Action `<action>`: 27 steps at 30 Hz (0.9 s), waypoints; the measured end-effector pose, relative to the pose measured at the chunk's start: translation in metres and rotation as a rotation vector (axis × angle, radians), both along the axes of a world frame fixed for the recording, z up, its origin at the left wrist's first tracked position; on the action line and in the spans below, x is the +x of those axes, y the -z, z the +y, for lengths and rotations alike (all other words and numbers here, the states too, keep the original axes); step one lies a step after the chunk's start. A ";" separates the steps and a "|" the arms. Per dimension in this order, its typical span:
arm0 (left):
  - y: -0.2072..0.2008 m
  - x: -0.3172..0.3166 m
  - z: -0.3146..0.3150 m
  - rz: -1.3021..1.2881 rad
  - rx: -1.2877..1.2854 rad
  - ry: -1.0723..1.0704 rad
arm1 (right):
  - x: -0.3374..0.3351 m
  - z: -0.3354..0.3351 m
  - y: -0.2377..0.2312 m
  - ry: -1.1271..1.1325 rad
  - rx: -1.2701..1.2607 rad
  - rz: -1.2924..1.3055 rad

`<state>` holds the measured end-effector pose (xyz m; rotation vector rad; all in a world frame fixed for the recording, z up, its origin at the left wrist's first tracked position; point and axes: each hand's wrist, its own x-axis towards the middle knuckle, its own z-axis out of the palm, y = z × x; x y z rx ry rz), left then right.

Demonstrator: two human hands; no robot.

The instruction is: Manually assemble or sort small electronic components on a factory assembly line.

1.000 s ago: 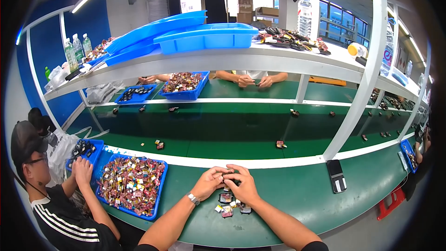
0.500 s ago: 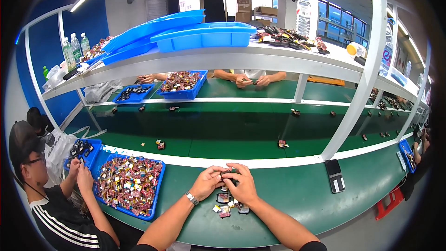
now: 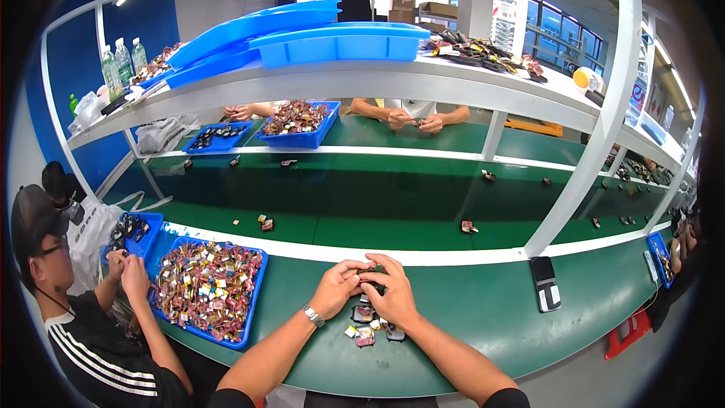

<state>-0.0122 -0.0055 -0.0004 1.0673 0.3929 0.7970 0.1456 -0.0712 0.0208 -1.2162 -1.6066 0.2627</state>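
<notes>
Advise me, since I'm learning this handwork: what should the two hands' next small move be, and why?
Perhaps tilt the small dark piece a little: the left hand and right hand meet around it and hide most of it, so tilting might show it better. The loose pieces beside them on the green tabletop can probably wait.

Clear bottle (image 3: 504,19) (upright) on white shelf (image 3: 377,85)

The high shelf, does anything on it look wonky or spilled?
A little wonky: the blue trays are piled askew, pointing different ways instead of nesting neatly. Toward the right, the yellow-and-white jar seems tipped on its side. I can't see any spill from it.
</notes>
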 end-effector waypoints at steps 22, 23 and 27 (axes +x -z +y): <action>-0.004 0.001 0.000 0.074 -0.057 -0.012 | 0.000 -0.001 -0.006 0.154 0.212 -0.274; -0.003 0.001 0.000 0.072 -0.057 -0.012 | -0.001 0.000 -0.006 0.154 0.212 -0.276; -0.003 0.000 -0.001 0.086 -0.052 -0.016 | -0.002 -0.001 -0.004 0.162 0.210 -0.297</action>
